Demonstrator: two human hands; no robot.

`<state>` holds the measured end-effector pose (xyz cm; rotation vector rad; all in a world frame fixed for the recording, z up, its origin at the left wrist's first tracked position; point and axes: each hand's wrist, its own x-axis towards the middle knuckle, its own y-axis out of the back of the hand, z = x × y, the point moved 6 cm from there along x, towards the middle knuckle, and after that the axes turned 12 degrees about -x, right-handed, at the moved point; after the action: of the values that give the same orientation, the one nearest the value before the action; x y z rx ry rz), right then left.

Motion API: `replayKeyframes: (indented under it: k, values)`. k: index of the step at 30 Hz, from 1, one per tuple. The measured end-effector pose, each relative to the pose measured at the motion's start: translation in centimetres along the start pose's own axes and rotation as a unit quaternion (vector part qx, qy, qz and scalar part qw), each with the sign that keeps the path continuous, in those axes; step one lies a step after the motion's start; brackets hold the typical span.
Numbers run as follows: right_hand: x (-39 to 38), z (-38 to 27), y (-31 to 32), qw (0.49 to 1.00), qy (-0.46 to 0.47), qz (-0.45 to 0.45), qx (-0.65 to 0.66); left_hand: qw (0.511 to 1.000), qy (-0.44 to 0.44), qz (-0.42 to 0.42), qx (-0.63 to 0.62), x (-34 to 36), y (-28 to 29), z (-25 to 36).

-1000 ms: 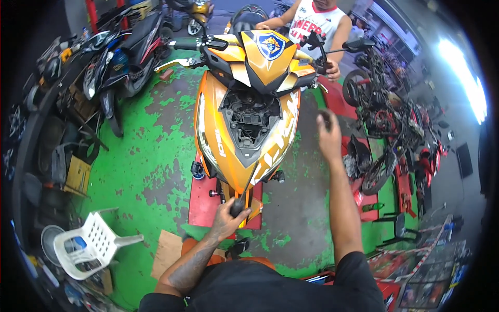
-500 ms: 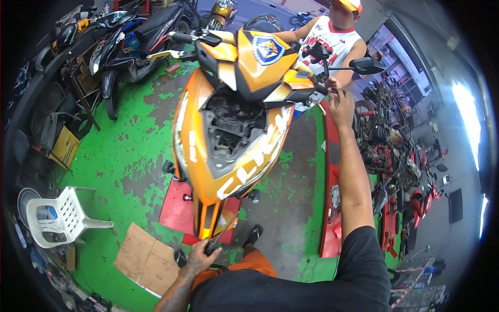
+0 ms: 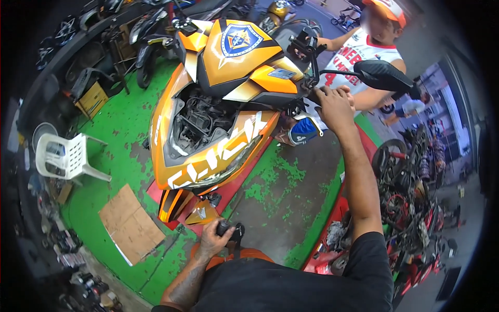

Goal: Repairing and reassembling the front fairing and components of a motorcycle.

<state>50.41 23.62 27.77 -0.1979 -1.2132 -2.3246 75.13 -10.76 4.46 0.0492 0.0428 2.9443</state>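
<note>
In front of me stands an orange and black motor scooter (image 3: 234, 67), its front panel off and dark inner parts exposed. My left hand (image 3: 210, 242) is closed round the black handle of a screwdriver (image 3: 222, 227), whose thin shaft points up and away beside the front fender (image 3: 200, 213). With my right arm stretched out, my right hand (image 3: 335, 108) curls its fingers over the right end of the handlebar (image 3: 311, 88), below the black mirror (image 3: 384, 76). The hand hides the grip itself. A co-worker's hand (image 3: 349, 96) is right beside mine.
Across the scooter stands a co-worker (image 3: 358, 57) in a white jersey and orange cap. A white plastic chair (image 3: 73, 156) and flat cardboard (image 3: 132, 223) are on the left. Motorcycle parts (image 3: 410, 197) crowd the right, beside a red platform edge (image 3: 332, 229). Other scooters (image 3: 150, 41) stand behind.
My view has swung, shifting the scooter leftward and nearer. My right hand has gone from a pinch by the co-worker's hand to lying over the handlebar end. The screwdriver is still in my left hand.
</note>
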Motion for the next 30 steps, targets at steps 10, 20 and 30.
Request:
replayKeyframes:
  k: [10,20,30]
  values:
    - [2.5,2.5,-7.0,0.992,0.047,-0.111,0.033,0.999,-0.030,0.000,0.041,-0.2,-3.2,-2.3]
    - [5.9,5.1,-15.6,0.991,-0.012,-0.102,0.090,1.000,0.009,-0.006,0.001,0.2,-5.9,-5.1]
    - [9.9,5.0,-20.2,0.963,0.182,0.021,0.196,0.990,0.035,0.135,0.018,5.8,-15.4,-7.9]
